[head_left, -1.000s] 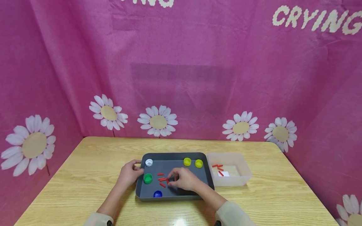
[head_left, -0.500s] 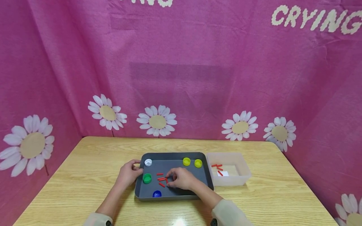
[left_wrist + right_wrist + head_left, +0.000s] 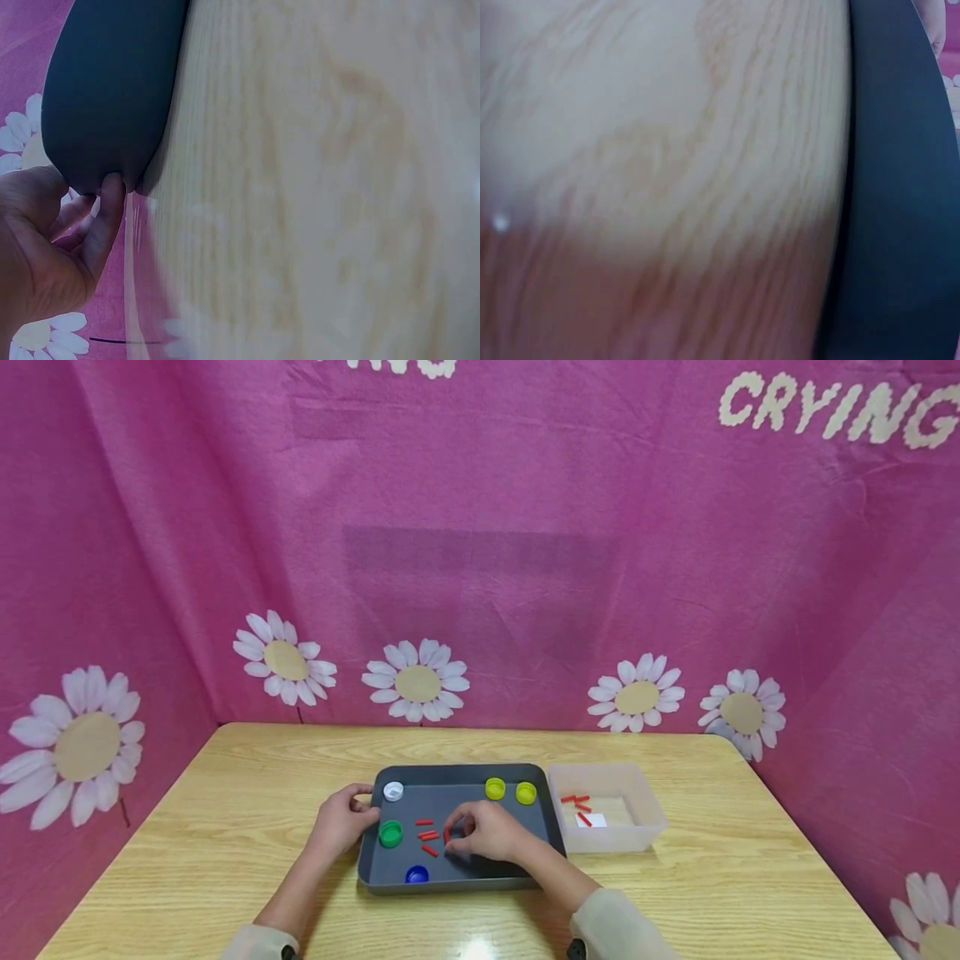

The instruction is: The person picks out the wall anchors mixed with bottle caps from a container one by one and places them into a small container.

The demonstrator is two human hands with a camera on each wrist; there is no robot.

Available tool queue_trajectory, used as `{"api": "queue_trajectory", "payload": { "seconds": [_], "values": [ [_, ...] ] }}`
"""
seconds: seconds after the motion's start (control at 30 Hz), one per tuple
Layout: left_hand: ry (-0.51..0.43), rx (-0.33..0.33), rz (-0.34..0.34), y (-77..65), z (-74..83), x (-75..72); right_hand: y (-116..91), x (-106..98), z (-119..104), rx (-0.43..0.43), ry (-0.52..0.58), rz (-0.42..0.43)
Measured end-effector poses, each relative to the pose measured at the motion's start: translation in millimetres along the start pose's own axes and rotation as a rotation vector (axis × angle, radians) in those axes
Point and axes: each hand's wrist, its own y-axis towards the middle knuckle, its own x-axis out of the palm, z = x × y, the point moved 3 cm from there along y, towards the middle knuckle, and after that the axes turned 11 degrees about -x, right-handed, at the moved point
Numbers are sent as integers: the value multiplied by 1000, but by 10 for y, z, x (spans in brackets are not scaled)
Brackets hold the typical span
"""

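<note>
R hand (image 3: 489, 833) curled, looks to be pinching 1 red stick (image 3: 447, 836) in gray tray (image 3: 442, 887); L hand (image 3: 341, 821) loose, touching tray's L end. Prob. pickup step; next needs steady pinch.

A: Where could a hand pass over the tray (image 3: 442, 800)?
B: Along the far side, between the white cap (image 3: 393, 791) and the 2 yellow caps (image 3: 495, 789).
A: And from the right?
B: A translucent box (image 3: 611, 840) stands just beside that wall; the right hand (image 3: 491, 832) and forearm (image 3: 558, 874) cover the near right part.
</note>
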Motion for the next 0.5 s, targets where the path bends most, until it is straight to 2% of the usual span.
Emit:
{"api": "queue_trajectory", "payload": {
  "seconds": [0.33,0.5],
  "values": [
    [-3,-26,-19,16,-9,11,-69,-137,0,17,65,50],
    [-6,-30,-25,13,-19,14,-96,-199,-22,29,54,72]
  ]
}}
